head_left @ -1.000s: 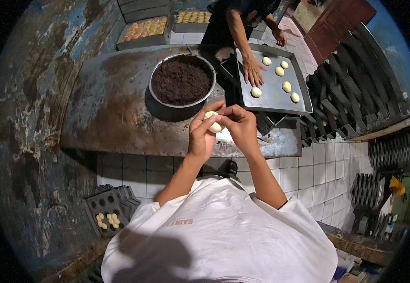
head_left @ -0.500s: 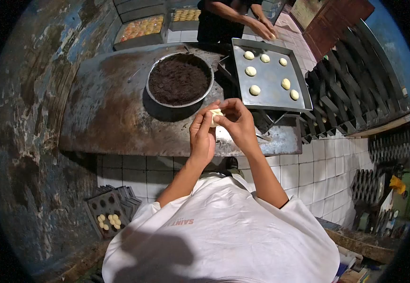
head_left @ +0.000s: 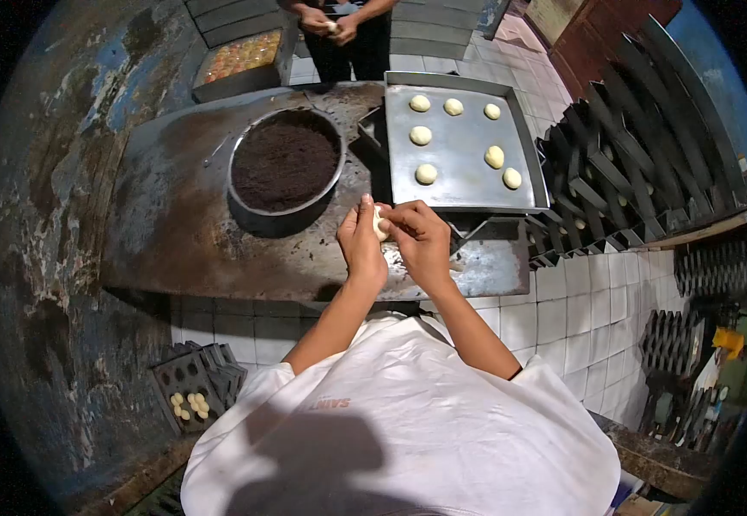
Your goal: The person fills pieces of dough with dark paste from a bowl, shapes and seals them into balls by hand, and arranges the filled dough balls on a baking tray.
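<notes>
My left hand [head_left: 360, 249] is closed around a small bit of pale dough [head_left: 379, 225], with its thumb up. My right hand [head_left: 422, 245] is closed on the same dough, pinching it with bent fingers. The dough is between my two hands, up over the near side of the bench [head_left: 167, 228]. Ahead on my left is a round bowl [head_left: 235, 182] with dark, crumbly stuff [head_left: 286, 161] in it. Ahead on my right is a big square tray [head_left: 464, 185] with seven pale balls [head_left: 421, 136] in it, set apart. Past the bench, another person [head_left: 348, 56] holds something small and pale in both hands. Low on my left, a dark pan [head_left: 165, 378] has more pale lumps [head_left: 189, 406] in it.
</notes>
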Demonstrator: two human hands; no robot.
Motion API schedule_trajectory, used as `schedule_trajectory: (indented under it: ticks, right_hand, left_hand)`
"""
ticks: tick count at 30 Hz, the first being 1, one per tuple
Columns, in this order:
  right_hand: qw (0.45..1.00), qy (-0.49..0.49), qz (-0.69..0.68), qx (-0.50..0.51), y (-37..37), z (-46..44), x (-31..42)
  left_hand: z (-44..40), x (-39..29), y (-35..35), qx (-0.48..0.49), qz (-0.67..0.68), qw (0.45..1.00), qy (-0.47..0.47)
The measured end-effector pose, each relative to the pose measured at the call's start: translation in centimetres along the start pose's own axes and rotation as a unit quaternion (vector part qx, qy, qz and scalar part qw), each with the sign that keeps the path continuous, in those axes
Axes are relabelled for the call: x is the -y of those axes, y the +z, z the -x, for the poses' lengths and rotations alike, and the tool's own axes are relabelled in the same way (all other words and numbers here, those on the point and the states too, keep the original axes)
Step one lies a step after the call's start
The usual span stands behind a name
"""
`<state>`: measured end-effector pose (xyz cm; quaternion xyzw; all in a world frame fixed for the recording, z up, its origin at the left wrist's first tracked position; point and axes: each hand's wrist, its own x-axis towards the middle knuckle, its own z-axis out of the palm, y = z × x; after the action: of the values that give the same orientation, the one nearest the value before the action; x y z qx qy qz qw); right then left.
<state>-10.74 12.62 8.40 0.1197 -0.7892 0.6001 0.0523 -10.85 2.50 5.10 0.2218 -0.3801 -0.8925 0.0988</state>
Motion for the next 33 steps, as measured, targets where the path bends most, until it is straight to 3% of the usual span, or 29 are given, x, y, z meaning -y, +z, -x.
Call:
schedule_trajectory:
  ticks: [1,3,4,5,6,7,9,10,12,13,15,16,17,19,21,23,25,27,29,30,33]
  right_hand:
    - [0.999,0.024,0.034,-0.026,-1.1,-0.4,-0.2]
    - [0.997,-0.010,0.053,-0.049,-3.0,-1.2,-2.9]
    - [0.996,0.071,-0.005,-0.046,-4.1,-1.5,-3.6]
    - [0.986,0.150,-0.063,-0.041,-5.1,-1.9,-4.5]
    - [0.968,0.189,-0.162,0.018,-6.2,-2.2,-5.6]
    - [0.961,0.193,-0.178,0.087,-7.5,-2.4,-7.2]
    - [0.891,0.312,-0.270,0.187,-10.2,-1.8,-8.5]
    - [0.890,0.314,-0.268,0.192,-11.7,-1.8,-8.8]
    - [0.818,0.369,-0.303,0.319,-14.6,-2.3,-9.6]
    - [0.815,0.372,-0.303,0.325,-16.0,-3.5,-10.5]
    - [0.858,0.288,-0.140,0.401,-18.3,-6.9,-12.5]
    - [0.898,0.218,-0.014,0.382,-18.9,-9.1,-12.6]
    - [0.917,0.143,0.112,0.356,-19.6,-11.3,-12.7]
    - [0.939,-0.080,0.263,0.206,-19.7,-13.7,-18.4]
    - [0.926,-0.078,0.285,0.235,-20.6,-14.2,-25.1]
    - [0.873,-0.155,0.328,0.326,-21.1,-14.6,-28.9]
    - [0.840,-0.047,0.347,0.414,-21.4,-17.1,-26.6]
    - [0.862,0.087,0.345,0.360,-20.0,-19.5,-22.7]
    - [0.902,-0.138,0.340,0.226,-17.3,-19.9,-25.8]
    - [0.878,-0.183,0.397,0.194,-15.8,-19.4,-27.9]
    - [0.855,-0.155,0.423,0.255,-14.3,-18.2,-27.2]
  left_hand:
    - [0.1,0.9,0.9,0.001,-0.001,1.000,-0.004]
    - [0.2,2.4,2.6,-0.011,-0.131,0.991,0.034]
    - [0.4,3.2,3.7,0.021,-0.153,0.984,0.090]
    - [0.2,4.2,4.1,0.017,-0.154,0.984,0.088]
    - [-0.2,5.3,4.1,0.075,-0.198,0.970,0.115]
    - [0.1,5.4,4.9,0.133,-0.242,0.951,0.141]
    - [0.8,6.3,6.1,0.173,-0.319,0.921,0.143]
    - [0.8,7.2,6.0,0.196,-0.320,0.921,0.106]
    - [0.3,9.4,4.6,0.266,-0.371,0.881,0.124]
    - [1.0,9.5,4.9,0.266,-0.377,0.876,0.144]
    - [2.0,9.8,4.9,0.183,-0.289,0.937,0.076]
    - [1.8,9.3,4.6,0.150,-0.287,0.943,0.080]
    - [1.6,8.3,3.9,0.117,-0.284,0.948,0.084]
    - [1.5,6.9,1.8,0.035,-0.291,0.954,0.071]
    - [1.9,6.2,-1.0,-0.007,-0.297,0.951,0.088]
    - [2.9,4.8,-3.2,-0.081,-0.292,0.945,0.121]
    - [4.1,4.3,-6.3,-0.125,-0.287,0.940,0.132]
    - [5.3,4.5,-8.7,-0.161,-0.280,0.937,0.136]
    - [6.1,5.3,-10.1,-0.266,-0.231,0.927,0.127]
    - [6.2,5.8,-11.2,-0.269,-0.213,0.930,0.132]
    - [6.2,5.8,-10.6,-0.255,-0.200,0.935,0.144]
